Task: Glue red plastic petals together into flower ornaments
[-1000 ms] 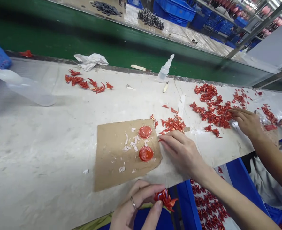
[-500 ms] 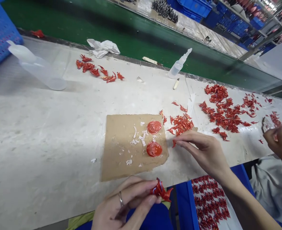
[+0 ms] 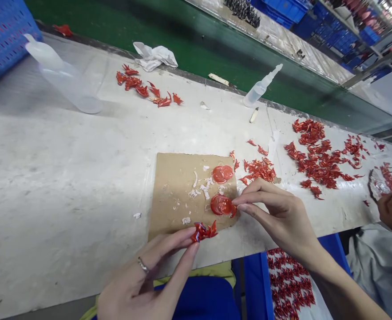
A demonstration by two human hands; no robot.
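Item: one spiky, glossy red plastic cluster (image 3: 203,233), pinched in my ringed left hand (image 3: 139,271) at the lower edge of a torn brown cardboard sheet (image 3: 179,191). My right hand (image 3: 282,213), apart from the left, pinches a small red sliver (image 3: 233,211) against a round translucent red disc (image 3: 221,205) lying on the cardboard.

The cluster (image 3: 203,232) between your left fingers (image 3: 171,242) is glossy red plastic, and the disc (image 3: 217,205) at your right fingers (image 3: 259,190) is the same smooth, shiny, see-through red. Your ring (image 3: 143,265) is polished metal. Beneath them, the cardboard (image 3: 176,191) is matt and rough, with torn edges. The bottle (image 3: 257,94) is smooth, cloudy plastic, the rag (image 3: 155,56) soft, crumpled and matt, and the crate (image 3: 2,40) beyond the far left corner of the tabletop (image 3: 49,186) blue plastic.
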